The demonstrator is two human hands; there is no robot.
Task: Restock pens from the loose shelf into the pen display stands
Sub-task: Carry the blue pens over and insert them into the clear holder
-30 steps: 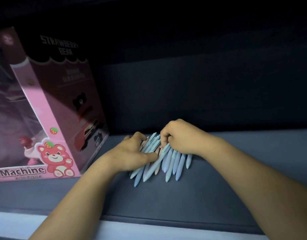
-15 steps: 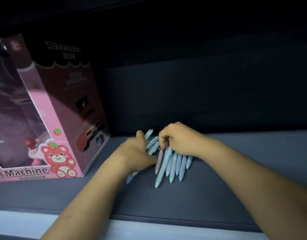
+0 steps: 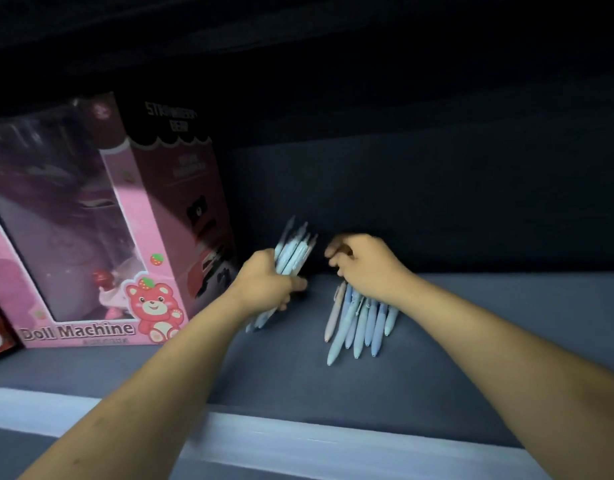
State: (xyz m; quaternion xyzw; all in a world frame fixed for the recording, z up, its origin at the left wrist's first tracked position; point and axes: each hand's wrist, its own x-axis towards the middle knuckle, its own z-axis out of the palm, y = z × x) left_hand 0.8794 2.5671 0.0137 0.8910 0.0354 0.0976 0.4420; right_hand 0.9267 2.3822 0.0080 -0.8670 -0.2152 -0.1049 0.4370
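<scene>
Gripping pale-blue pen bundle (image 3: 293, 256), left hand (image 3: 267, 285); right hand (image 3: 364, 268) atop fanned pens (image 3: 357, 323).

Pink toy box (image 3: 125, 202) — upright (bear printed), left.

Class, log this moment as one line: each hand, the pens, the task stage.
left hand: grips pen bundle, tilted upward | right hand: curled over loose pens, grip unclear | stage: gathering; stands not in view
</scene>
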